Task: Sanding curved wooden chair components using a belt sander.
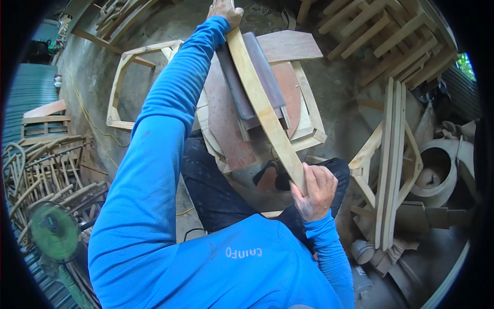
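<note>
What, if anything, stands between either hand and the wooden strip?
Nothing visible does: the left hand grips the far end of the strip and the right hand its near end, both directly. The strip crosses over the grey slab; whether those two touch cannot be told from this view.

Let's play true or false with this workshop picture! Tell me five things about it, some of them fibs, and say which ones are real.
1. The left hand and the right hand both hold one long wooden strip. True.
2. The left hand has the near end of the strip. False: the right hand has that end, and the left hand has the far one.
3. The fan at the left is red. False: it is green.
4. The sleeves are blue. True.
5. Pieces of wood are piled at the upper right. True.
</note>
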`<action>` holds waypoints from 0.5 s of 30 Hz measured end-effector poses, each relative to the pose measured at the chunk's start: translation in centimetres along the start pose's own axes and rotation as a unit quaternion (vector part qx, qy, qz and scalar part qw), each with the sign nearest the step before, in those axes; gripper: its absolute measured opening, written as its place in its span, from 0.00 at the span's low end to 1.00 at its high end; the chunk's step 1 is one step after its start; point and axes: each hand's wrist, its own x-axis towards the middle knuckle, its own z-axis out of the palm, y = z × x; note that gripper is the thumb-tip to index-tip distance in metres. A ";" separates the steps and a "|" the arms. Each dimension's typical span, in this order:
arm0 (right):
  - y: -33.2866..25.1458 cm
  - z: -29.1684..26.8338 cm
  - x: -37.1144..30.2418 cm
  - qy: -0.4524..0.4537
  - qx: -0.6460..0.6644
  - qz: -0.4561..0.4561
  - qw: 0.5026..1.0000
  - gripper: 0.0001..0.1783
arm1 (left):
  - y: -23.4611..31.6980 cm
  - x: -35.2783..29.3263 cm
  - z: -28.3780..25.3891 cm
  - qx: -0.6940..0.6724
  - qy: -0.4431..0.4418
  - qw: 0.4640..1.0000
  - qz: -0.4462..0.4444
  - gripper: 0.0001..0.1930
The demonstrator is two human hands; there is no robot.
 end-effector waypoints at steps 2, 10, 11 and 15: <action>0.0 0.9 0.9 -0.011 -0.010 0.021 1.000 0.34 | 2.9 0.1 -0.7 -0.172 -0.052 0.981 -0.067 0.43; -3.2 4.8 8.8 0.000 -0.051 -0.003 0.999 0.34 | -3.7 4.5 -1.5 -0.187 -0.055 0.973 -0.119 0.43; -2.6 4.8 9.4 0.012 -0.068 0.011 0.998 0.34 | 0.8 3.8 -3.1 -0.229 -0.085 0.960 -0.138 0.42; -4.7 7.2 13.8 0.024 -0.063 -0.006 0.998 0.32 | -2.0 4.1 -4.3 -0.236 -0.059 0.952 -0.185 0.41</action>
